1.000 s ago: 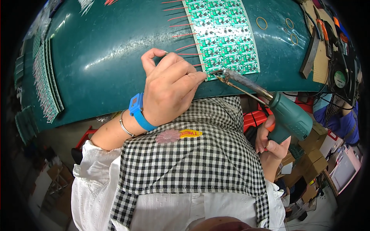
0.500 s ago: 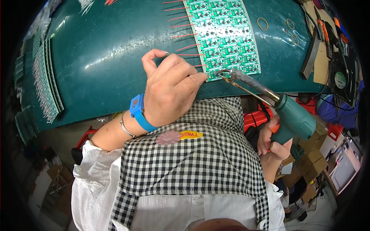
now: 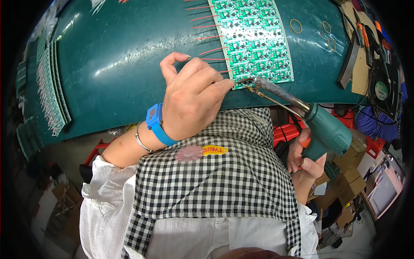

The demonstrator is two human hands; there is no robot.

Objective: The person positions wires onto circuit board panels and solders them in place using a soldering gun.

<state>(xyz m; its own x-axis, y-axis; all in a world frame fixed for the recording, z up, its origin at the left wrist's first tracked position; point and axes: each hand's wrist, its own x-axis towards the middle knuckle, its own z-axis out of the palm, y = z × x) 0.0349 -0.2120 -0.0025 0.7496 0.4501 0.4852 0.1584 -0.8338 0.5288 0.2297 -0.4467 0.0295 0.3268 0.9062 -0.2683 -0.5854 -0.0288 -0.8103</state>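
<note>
Nearest the body, the right hand [image 3: 314, 167] is gripping the handle of a green soldering gun [image 3: 328, 129], its fingers closing firmly round it. The gun's thin feed tube [image 3: 276, 102] and metal barrel are slanting leftward, converging at the tip [image 3: 246, 80] over the near left corner of a green circuit-board panel [image 3: 258, 56]. That panel is lying on the dark green tabletop [image 3: 129, 99], ahead of the person and a little to the right.

Just left of the tip, the left hand [image 3: 194, 90] is reaching to the same corner, the index finger pointing in and the outermost finger curling away; the thumb is hiding underneath, so I cannot tell whether the fingertips are pinching a wire.

Further along the panel's left edge, red wires [image 3: 214, 59] are sticking out in a row. Judging by them, that edge is looking largely wired, with the near corner seeming to be the part remaining there; the middle and right columns are showing no such wires. Away to the left, stacked panels [image 3: 63, 93] are standing with reddish wires along an edge, apparently already fitted. At the far edge, a white wire bundle [image 3: 97, 4] is lying loose.
</note>
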